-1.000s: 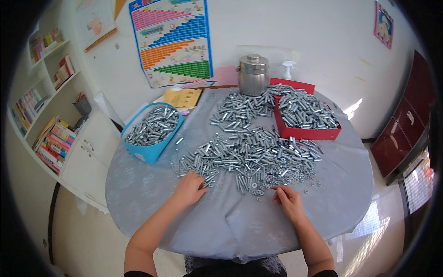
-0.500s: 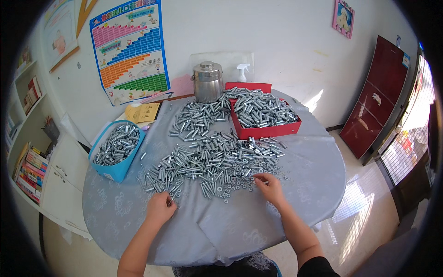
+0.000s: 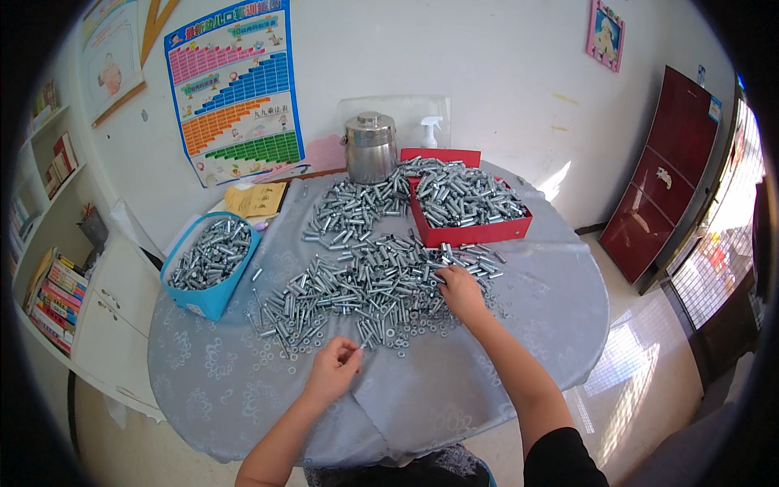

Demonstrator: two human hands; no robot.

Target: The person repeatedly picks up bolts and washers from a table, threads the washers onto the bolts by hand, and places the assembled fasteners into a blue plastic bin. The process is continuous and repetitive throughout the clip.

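A heap of metal bolts [image 3: 369, 280] spreads across the middle of a round grey-clothed table [image 3: 243, 390]. The right hand [image 3: 460, 290] lies on the heap's right edge, fingers curled into it; the left hand [image 3: 333, 372], fingertips pinched together, whether on a piece cannot be told, rests just below, between a blue tub [image 3: 207, 299] and a red tray [image 3: 471, 234] of bolts.

Round table [image 3: 535, 325] in grey patterned cloth, loose bolt heap [image 3: 365, 280], blue tub [image 3: 209, 264], red tray [image 3: 471, 213], steel canister [image 3: 370, 148]
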